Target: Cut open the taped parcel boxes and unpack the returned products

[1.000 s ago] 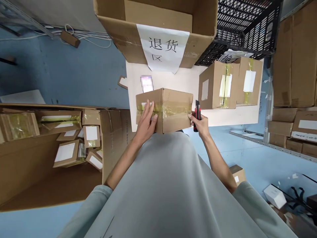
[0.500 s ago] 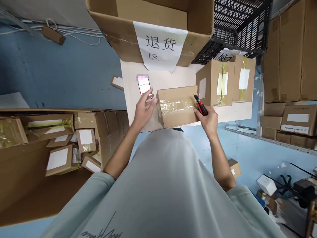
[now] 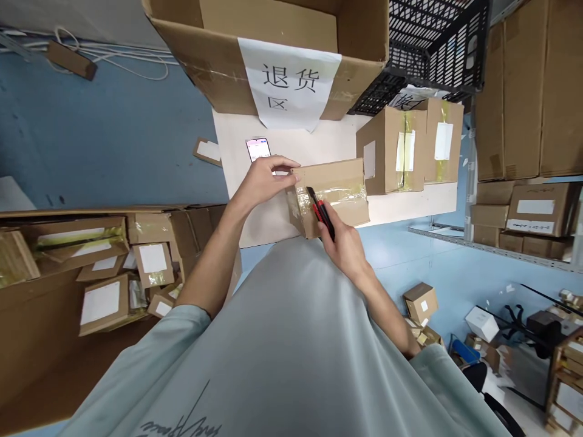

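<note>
A taped cardboard box [image 3: 337, 179] lies on the white table in front of me, close to its front edge. My left hand [image 3: 264, 182] grips the box's far left corner between thumb and fingers. In my right hand [image 3: 344, 243] is a red and black utility knife [image 3: 322, 213], held over the left part of the box. Its dark tip points up and left, near the shiny tape; whether it touches the tape I cannot tell. A phone [image 3: 258, 147] with a lit screen lies just beyond my left hand, partly covered by it.
Behind stands a large open carton [image 3: 204, 67] with a printed paper sign, beside black plastic crates [image 3: 428, 48]. Two taped boxes [image 3: 412, 149] stand on the table [image 3: 410, 203] at right. A big carton [image 3: 59, 303] of parcels is at left, a shelf [image 3: 501, 249] at right.
My right hand has carried the utility knife leftward, from the box's right end to its left part. My left hand has moved onto the box's far left corner. The view has shifted slightly.
</note>
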`<state>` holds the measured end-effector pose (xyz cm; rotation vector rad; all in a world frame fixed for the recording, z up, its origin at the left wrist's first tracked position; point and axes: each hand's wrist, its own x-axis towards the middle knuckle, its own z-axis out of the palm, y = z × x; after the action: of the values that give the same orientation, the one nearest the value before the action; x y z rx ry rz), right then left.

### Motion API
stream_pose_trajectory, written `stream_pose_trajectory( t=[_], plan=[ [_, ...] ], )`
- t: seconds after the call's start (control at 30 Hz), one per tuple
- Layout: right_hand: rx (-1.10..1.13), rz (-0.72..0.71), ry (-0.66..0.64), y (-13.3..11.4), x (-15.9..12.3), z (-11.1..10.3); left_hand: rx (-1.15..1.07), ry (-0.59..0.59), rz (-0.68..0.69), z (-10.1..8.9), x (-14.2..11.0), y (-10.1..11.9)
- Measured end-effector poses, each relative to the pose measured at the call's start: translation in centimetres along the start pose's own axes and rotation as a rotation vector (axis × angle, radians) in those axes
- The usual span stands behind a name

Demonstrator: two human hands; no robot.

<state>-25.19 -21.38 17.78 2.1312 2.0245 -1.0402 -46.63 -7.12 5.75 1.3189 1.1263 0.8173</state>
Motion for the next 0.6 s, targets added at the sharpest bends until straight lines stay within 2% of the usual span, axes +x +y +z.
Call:
stream_pose_trajectory(
  t=[0.1,0.33,0.6],
  plan=[
    [-0.04,-0.005,-0.027,-1.2,0.6,0.4,-0.001,-0.008,-0.003,0.0,0.0,0.3],
    [-0.041,0.032,-0.052,-2.0,1.0,0.8,0.02,0.001,-0.033,0.2,0.0,0.3],
    [-0.01,0.029,-0.077,-3.2,0.4,0.7,-0.01,0.009,-0.03,0.3,-0.3,-0.2]
  ],
)
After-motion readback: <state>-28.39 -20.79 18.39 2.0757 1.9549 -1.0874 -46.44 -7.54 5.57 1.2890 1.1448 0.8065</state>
